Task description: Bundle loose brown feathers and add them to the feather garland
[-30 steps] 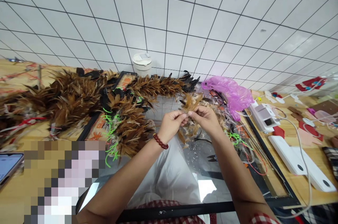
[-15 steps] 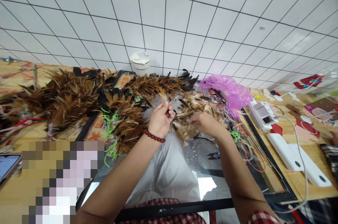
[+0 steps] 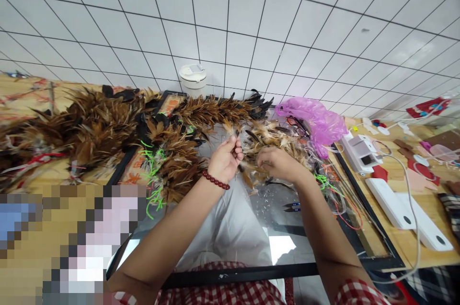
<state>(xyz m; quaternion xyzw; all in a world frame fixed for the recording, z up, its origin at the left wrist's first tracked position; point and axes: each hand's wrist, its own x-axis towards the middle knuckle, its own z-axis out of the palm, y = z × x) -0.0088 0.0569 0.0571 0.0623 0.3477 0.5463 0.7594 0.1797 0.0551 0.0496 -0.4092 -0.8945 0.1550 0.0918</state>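
My left hand (image 3: 226,157), with a dark red bead bracelet (image 3: 214,180) on its wrist, is closed in a pinch on a small bunch of feathers (image 3: 228,128). The tan tips stick up above the thumb and a dark one shows at the fingers. Just to the right, my right hand (image 3: 278,163) reaches over the loose pile of tan and brown feathers (image 3: 275,138). Its fingers are loosely bent and slightly apart, their tips at the pile's near edge. Whether they touch a single feather is too small to tell.
Bound brown feather strips (image 3: 212,111) and bundles with green ties (image 3: 154,178) lie left and behind. Blue-handled snips (image 3: 293,207) rest on the black-framed glass. A pink plastic bag (image 3: 318,120), a white lidded container (image 3: 193,77) and white power strips (image 3: 409,214) stand around.
My left hand has moved slightly right and up in the view, still pinching the feathers. My right hand stays over the pile almost unchanged. The whole view has shifted a little.
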